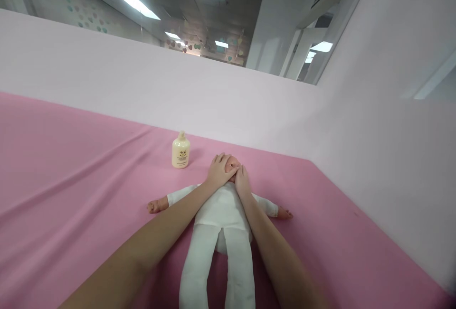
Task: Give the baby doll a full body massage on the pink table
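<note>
doll (223, 214) in soft matt white cloth; sheet (71, 181) pink matt fabric, creased; bottle (181, 151) smooth cream plastic.

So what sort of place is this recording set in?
Probably a baby-care practice station indoors: a baby doll lies on a pink sheet with a lotion bottle beside it, low white partitions around.

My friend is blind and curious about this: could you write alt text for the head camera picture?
A person's left hand and right hand rest on the head of a baby doll in white clothes, lying face up on a pink sheet. A cream pump bottle stands upright just beyond the doll, before a pale partition wall.
</note>
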Available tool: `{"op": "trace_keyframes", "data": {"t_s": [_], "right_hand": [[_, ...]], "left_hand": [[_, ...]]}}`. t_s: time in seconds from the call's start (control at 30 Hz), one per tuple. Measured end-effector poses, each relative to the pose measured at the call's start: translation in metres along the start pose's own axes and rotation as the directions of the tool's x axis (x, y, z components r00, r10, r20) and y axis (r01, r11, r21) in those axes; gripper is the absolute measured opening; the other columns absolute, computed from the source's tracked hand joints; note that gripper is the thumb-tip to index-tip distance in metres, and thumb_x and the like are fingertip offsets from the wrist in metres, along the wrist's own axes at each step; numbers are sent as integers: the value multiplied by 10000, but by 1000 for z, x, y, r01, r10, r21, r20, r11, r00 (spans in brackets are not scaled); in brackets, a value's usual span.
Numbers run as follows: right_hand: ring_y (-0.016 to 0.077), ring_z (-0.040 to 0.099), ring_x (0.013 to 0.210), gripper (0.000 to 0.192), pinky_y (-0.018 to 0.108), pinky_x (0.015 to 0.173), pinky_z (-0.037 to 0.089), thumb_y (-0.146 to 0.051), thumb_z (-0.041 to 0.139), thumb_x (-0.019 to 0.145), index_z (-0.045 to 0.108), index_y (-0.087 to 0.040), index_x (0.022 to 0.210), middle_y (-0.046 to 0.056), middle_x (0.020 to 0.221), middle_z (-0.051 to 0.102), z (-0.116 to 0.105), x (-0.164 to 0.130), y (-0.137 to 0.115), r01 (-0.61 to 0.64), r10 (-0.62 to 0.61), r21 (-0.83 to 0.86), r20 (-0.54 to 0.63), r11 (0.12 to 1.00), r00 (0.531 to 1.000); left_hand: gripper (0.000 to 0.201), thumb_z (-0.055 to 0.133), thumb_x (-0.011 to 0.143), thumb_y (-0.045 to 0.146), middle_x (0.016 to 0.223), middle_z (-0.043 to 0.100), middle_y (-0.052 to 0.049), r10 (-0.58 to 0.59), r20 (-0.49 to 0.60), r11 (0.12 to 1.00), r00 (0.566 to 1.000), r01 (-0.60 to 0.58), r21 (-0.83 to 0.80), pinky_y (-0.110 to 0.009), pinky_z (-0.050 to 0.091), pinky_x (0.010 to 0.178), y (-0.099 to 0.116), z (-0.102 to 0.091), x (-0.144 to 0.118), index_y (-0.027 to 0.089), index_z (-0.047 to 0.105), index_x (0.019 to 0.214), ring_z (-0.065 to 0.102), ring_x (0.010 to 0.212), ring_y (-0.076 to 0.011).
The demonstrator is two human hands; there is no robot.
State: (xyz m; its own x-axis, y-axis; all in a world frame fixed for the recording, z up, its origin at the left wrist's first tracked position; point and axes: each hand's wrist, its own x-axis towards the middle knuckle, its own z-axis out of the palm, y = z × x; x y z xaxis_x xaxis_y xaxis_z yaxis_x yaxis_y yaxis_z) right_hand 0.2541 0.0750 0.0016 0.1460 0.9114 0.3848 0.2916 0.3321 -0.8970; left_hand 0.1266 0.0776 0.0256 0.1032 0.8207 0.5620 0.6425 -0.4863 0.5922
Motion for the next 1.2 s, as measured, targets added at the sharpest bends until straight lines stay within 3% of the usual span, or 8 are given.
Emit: {"op": "trace_keyframes", "data": {"t_s": [0.1,0.23,0.33,0.43,0.6,0.93,1.07,1.2], "right_hand": [[267,391,1488,726,466,1255,278,-626,296,982,423,-155,1521,136,1586,437,7,-2,-6,-28,29,-103,6,994,1000],[231,229,1567,703,449,1302,157,-663,341,975,430,-253,1539,44,1651,342,8,-2,-13,174,-140,-186,184,967,973],[210,152,1589,722,426,1310,123,-688,332,971,433,-259,1543,15,1693,233,3,-2,-11,196,-152,-175,236,965,960],[202,172,1585,801,421,1310,124,-717,351,953,321,-240,1596,22,1697,210,-2,-2,-7,123,-93,-124,222,985,971],[240,256,1562,943,442,1302,172,-746,432,908,193,-192,1632,63,1674,268,-2,-2,-5,-119,137,-112,170,987,976],[185,105,1595,721,404,1314,85,-699,334,974,427,-273,1547,-26,1682,255,-6,-6,-12,154,-134,-68,234,986,963],[184,111,1595,786,388,1312,101,-708,396,947,333,-263,1591,-21,1699,195,-5,-6,-12,91,-76,-61,223,994,972],[211,186,1582,943,401,1305,152,-721,483,897,175,-222,1635,18,1695,204,-5,-6,-13,-124,133,-60,187,990,973]], "left_hand": [[521,612,914,393,1493,519,-154,-3,-100,984,995,-15,-177,-480,332,1218,-24,4,-1,184,561,1388,445,1424,-301],[481,523,956,355,1476,542,-141,-38,-125,929,991,-11,-371,-470,348,1217,-44,9,0,182,545,1405,479,1408,-266],[476,484,971,347,1497,536,-129,-33,-106,903,994,-15,-429,-456,330,1232,-49,9,3,185,555,1413,474,1418,-251],[447,462,971,335,1542,501,-117,33,-73,905,997,-61,-421,-461,287,1254,-48,6,5,187,624,1361,433,1454,-255],[401,440,977,337,1542,511,-87,120,-59,922,991,-133,-364,-462,240,1273,-47,3,6,204,717,1235,423,1461,-247],[654,627,896,459,1585,432,-151,47,-31,924,998,-56,-379,-471,266,1256,-49,5,1,172,521,1474,356,1502,-294],[530,555,938,440,1577,456,-113,60,12,884,998,-47,-466,-421,265,1260,-49,1,1,194,602,1406,345,1513,-261],[508,549,930,410,1544,504,-91,7,24,847,1000,7,-532,-397,265,1262,-49,-1,2,204,614,1390,357,1508,-236]]}}
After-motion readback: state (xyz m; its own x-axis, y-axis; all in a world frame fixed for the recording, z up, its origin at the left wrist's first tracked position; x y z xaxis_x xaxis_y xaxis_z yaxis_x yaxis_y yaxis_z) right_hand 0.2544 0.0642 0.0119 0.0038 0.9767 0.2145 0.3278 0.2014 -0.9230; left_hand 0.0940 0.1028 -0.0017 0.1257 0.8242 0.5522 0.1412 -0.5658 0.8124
